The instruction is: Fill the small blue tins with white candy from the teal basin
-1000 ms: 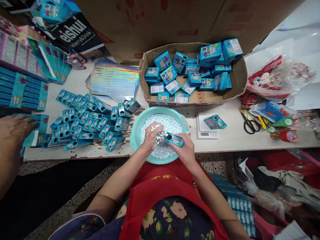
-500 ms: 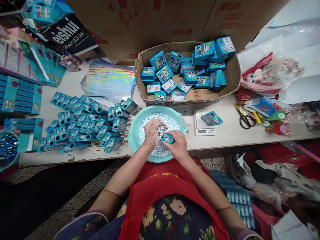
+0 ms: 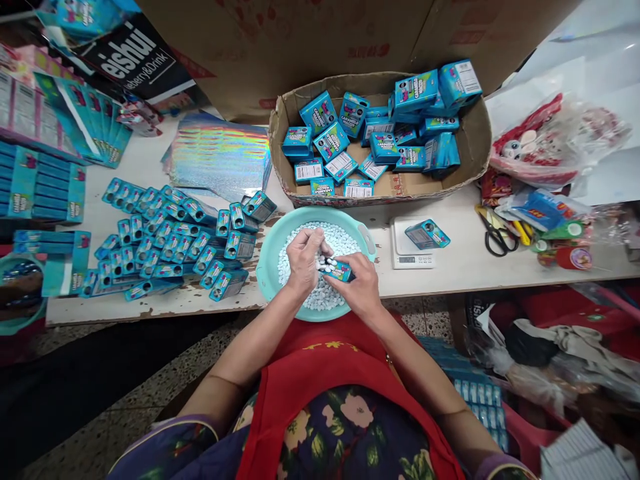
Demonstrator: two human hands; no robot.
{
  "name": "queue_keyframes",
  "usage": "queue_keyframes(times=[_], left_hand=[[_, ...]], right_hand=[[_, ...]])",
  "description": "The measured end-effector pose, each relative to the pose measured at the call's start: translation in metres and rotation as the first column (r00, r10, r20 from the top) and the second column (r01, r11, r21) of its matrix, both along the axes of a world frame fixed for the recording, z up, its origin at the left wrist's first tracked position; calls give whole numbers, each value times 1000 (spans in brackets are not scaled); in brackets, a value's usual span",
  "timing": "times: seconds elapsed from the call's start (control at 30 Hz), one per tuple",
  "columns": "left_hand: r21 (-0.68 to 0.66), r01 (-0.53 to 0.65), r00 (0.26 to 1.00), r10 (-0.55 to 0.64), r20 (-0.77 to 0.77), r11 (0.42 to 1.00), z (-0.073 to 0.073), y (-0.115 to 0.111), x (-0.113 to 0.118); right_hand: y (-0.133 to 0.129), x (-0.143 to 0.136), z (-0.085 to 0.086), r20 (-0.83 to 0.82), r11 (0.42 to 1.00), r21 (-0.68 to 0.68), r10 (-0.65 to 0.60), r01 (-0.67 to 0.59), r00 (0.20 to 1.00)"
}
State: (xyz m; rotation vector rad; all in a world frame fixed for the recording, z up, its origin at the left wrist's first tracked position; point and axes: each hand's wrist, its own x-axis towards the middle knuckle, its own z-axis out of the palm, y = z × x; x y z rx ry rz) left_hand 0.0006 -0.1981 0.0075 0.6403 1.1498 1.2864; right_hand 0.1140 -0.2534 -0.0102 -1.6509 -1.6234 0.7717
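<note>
A turquoise plastic basin [image 3: 270, 283] full of small pale candies [image 3: 323, 295] stands at the table's front edge. Over it, my right hand [image 3: 361, 283] grips a small blue candy box [image 3: 341, 271] tilted toward the left. My left hand [image 3: 304, 259] is cupped against the box's end, fingers curled round a heap of candies [image 3: 327, 264] at the box's mouth. Whether candies are passing inside is hidden by the fingers. To the right, another blue box [image 3: 427, 234] lies on a white digital scale [image 3: 413, 259].
Many blue boxes with round holes [image 3: 170, 247] crowd the table at left. Behind the basin is a cut-down cardboard carton [image 3: 380, 199] of blue boxes. Shiny holographic sheets [image 3: 217, 157] lie at back left. Scissors [image 3: 497, 239] and plastic-wrapped items [image 3: 545, 213] are at right.
Both hands stay over the basin, and the candy heap in my left hand now shows more openly at the box's mouth. The view has shifted slightly.
</note>
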Motion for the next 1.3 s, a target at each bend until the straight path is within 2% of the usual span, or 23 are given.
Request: queue_keyframes(times=[0.27, 0.37, 0.53, 0.6, 0.67, 0.7, 0.73, 0.8, 0.83, 0.87, 0.9, 0.97, 1.03, 1.1, 1.17, 1.3], left_hand=[[16, 3, 1000, -3, -2, 1000, -2, -2, 4], [39, -1, 1000, 0, 17, 999, 2, -4, 8], [22, 115, 993, -115, 29, 993, 8, -7, 9], [28, 80, 996, -79, -38, 996, -1, -1, -2], [44, 29, 975, -19, -220, 999, -22, 10, -18], [43, 55, 931, -35, -364, 998, -37, 17, -25], [19, 136, 838, -104, -536, 991, -52, 23, -30], [-88, 299, 521, -240, -819, 950, -83, 33, -33], [-153, 338, 355, -277, -893, 928, -96, 35, -29], [-213, 356, 219, -303, -927, 910, -107, 36, -23], [-264, 362, 123, -327, -937, 894, -115, 35, -14], [-343, 398, 17, -381, -925, 851, -122, 29, 4], [-389, 475, -21, -432, -902, 789, -121, 21, 16], [-395, 535, -12, -460, -888, 747, -117, 11, 16], [-362, 544, 76, -474, -877, 757, -113, 2, 6], [-278, 379, 527, -453, -719, 883, -103, -10, -20]], right_hand=[[-1, 4, -1, -14, 1000, 21, -6, 7, 1000], [0, 6, 1, -35, 999, 32, -9, 10, 999], [4, 9, -3, -89, 1000, 10, -9, 9, 996], [3, 13, -4, -132, 1000, 9, -6, 8, 991], [-1, 21, -4, -178, 1000, 26, -2, 7, 984], [-4, 26, -3, -192, 999, 32, 1, 5, 981], [-6, 30, -2, -199, 999, 37, 1, 6, 980], [-11, 38, -1, -193, 999, 40, -7, 15, 981], [-13, 40, -1, -186, 999, 41, -18, 26, 982], [-14, 42, -1, -177, 998, 41, -32, 40, 984], [-14, 44, 0, -168, 998, 41, -43, 51, 985], [-13, 45, 0, -153, 997, 38, -55, 62, 987], [-12, 46, 1, -146, 997, 33, -61, 66, 987], [-11, 48, 3, -140, 997, 20, -75, 78, 987], [-11, 51, 4, -131, 995, 4, -102, 103, 986], [-11, 53, 3, -107, 990, -29, -143, 141, 984]])
